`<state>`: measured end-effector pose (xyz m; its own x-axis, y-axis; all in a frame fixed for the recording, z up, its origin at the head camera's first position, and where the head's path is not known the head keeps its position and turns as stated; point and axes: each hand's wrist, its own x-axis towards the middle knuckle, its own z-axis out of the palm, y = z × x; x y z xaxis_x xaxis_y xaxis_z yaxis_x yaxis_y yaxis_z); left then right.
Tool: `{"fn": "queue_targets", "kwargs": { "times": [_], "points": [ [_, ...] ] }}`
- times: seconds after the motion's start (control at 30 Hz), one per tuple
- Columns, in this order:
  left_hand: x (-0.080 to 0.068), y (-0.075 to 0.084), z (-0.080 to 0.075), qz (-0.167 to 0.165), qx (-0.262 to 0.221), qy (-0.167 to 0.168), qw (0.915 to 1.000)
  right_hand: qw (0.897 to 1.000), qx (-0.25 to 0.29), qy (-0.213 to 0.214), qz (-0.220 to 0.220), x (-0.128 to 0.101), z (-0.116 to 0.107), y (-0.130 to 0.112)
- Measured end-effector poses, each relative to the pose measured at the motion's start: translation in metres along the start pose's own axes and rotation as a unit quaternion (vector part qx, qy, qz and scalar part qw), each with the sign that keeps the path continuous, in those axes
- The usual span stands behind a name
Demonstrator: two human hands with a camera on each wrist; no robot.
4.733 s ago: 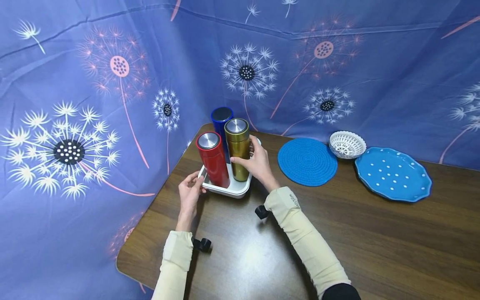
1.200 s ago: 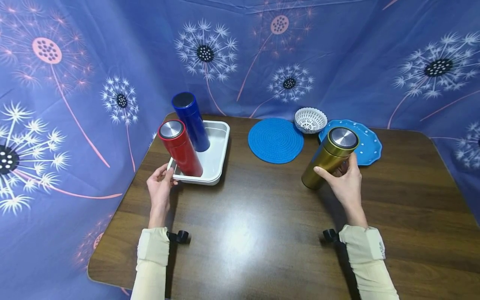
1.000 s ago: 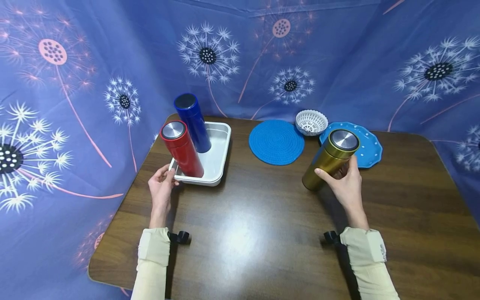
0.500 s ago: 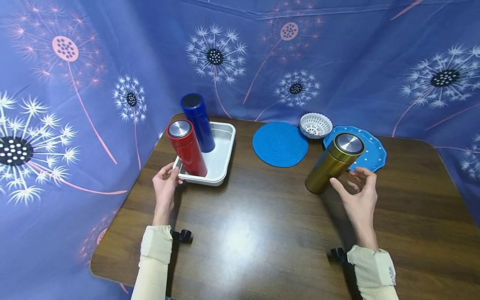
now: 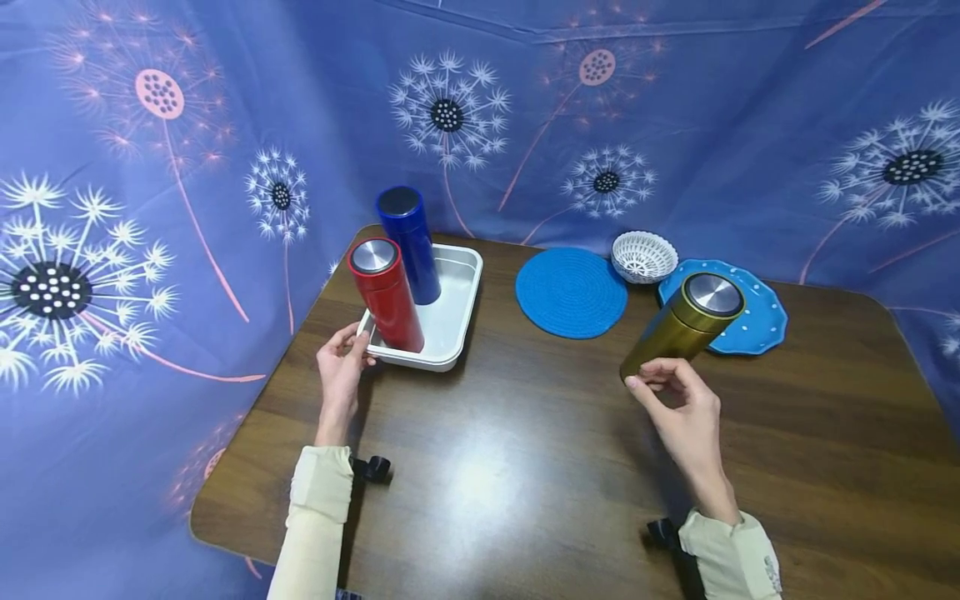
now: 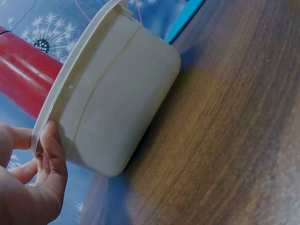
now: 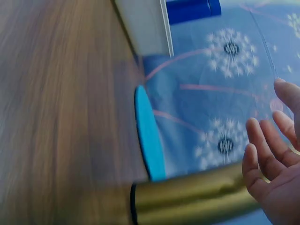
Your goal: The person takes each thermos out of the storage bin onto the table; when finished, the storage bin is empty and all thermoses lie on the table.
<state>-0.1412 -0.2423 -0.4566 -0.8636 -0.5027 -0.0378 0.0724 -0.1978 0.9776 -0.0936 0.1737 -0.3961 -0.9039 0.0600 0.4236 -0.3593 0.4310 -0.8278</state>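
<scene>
The left hand (image 5: 341, 377) grips the near left corner of a shallow white rectangular plastic tray (image 5: 459, 312), thumb on the rim and fingers curled against the outer wall; the left wrist view shows the fingertips (image 6: 47, 140) pressed on that rim. The tray sits at the far left of the dark brown wooden table (image 5: 525, 467) and carries 2 upright cylinders: a red metal flask with a silver lid (image 5: 386, 294) at the near end and a blue metal flask with a dark lid (image 5: 409, 244) just behind it.

The right hand (image 5: 678, 410) hovers just in front of a gold metal flask with a silver lid (image 5: 682, 325), fingers loosely curled and holding nothing; in the right wrist view the fingers (image 7: 262, 164) stand apart from the gold body. The flask stands on the table at centre right.

Behind it lie a blue dotted ceramic plate (image 5: 757, 321), a small white lattice bowl (image 5: 643, 257) and a round blue woven mat (image 5: 571, 292).
</scene>
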Motion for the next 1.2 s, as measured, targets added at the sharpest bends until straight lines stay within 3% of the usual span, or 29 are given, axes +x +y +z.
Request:
{"fn": "queue_targets", "kwargs": {
  "times": [0.37, 0.67, 0.8, 1.03, 1.2],
  "points": [
    [-0.001, 0.001, -0.001, 0.002, 0.007, -0.005, 1.0, 0.991, 0.055, -0.106, -0.064, 0.03, 0.065, -0.035],
    [-0.002, 0.003, -0.002, 0.002, 0.017, -0.011, 0.9998, 0.972, 0.15, -0.175, -0.035, 0.064, 0.126, -0.05],
    [0.0, -0.003, -0.003, 0.007, 0.015, 0.0, 0.9999, 0.966, 0.161, -0.197, -0.039, 0.073, 0.152, -0.055],
    [0.0, -0.005, -0.002, 0.007, 0.013, 0.008, 0.9999, 0.955, 0.188, -0.227, -0.035, 0.086, 0.212, -0.037],
    [-0.001, -0.004, -0.001, 0.008, 0.019, 0.01, 0.9997, 0.951, 0.166, -0.259, -0.037, 0.091, 0.239, -0.04]
  ]
}}
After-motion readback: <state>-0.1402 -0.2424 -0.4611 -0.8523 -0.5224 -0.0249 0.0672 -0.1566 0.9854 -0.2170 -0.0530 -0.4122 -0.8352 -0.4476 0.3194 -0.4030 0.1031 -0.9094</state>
